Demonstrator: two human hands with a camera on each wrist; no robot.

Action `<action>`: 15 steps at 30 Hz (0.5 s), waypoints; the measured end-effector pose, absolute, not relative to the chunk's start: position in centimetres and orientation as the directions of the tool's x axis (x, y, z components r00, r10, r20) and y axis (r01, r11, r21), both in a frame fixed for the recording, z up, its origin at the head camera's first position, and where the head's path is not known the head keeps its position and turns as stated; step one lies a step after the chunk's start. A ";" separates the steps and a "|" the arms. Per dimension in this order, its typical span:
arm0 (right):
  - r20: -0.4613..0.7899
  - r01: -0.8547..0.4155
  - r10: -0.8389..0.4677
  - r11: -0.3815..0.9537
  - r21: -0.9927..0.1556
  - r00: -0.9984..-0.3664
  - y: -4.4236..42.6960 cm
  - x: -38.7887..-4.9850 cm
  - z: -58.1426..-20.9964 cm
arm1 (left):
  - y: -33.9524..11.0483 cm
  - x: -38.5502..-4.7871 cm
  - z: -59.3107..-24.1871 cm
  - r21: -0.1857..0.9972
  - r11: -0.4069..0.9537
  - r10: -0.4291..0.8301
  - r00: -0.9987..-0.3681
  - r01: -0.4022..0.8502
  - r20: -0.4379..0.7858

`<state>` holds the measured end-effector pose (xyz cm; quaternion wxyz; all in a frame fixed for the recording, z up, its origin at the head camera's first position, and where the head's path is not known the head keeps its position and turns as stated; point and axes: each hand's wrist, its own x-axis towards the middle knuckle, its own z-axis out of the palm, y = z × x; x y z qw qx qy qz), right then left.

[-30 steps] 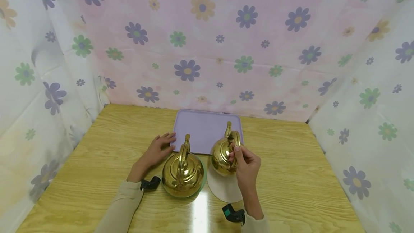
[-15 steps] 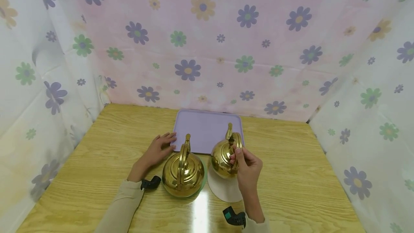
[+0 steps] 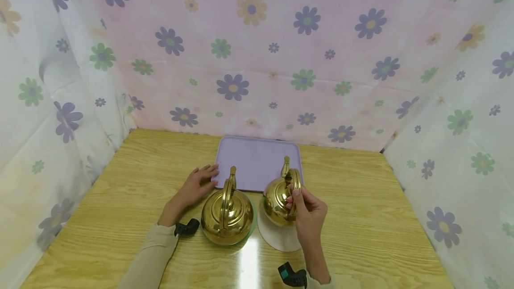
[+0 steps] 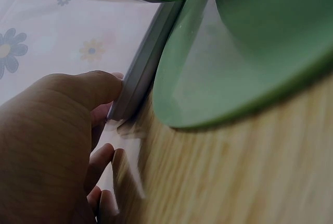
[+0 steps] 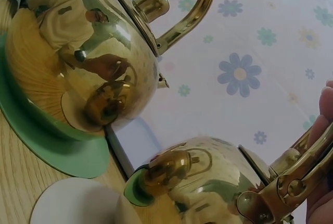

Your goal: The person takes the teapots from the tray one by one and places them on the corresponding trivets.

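My right hand [image 3: 312, 213] grips the arched handle of a small gold kettle [image 3: 274, 202]. That kettle hangs over a white round mat [image 3: 277, 238]; its base is hidden in the head view, and a sliver of gap seems to show in the right wrist view. To its left, a larger gold kettle [image 3: 210, 220] stands upright on a green round mat [image 4: 208, 94]. Beyond both lies a lilac tray [image 3: 249, 159]. The left hand [image 3: 196, 186] rests beside the tray's near left corner, fingers extended and touching its edge, thumb against the rim in the left wrist view.
A wood-grain table [image 3: 361, 217] bears everything. Flowered curtains [image 3: 257, 57] close off the back and both sides. Both kettle spouts point away from me, toward the tray. The large kettle stands close to my left forearm.
The small kettle has come slightly toward me and a little right in my right hand, its spout now lower over the tray. My left hand and the large kettle have stayed put.
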<state>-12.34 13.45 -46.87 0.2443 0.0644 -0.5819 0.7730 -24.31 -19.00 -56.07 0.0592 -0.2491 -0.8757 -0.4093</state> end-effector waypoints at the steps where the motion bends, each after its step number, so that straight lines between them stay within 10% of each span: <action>1: 0.381 -0.449 0.301 -0.202 -0.871 -0.874 13.5 -12.3 -46.9 | -19.0 -24.3 -56.1 0.687 0.544 0.389 -0.870 0.482 0.303; 15: 0.357 -0.422 0.296 -0.193 -0.886 -0.886 13.8 -11.0 -46.7 | -19.0 -24.2 -55.8 0.694 0.542 0.390 -0.874 0.473 0.291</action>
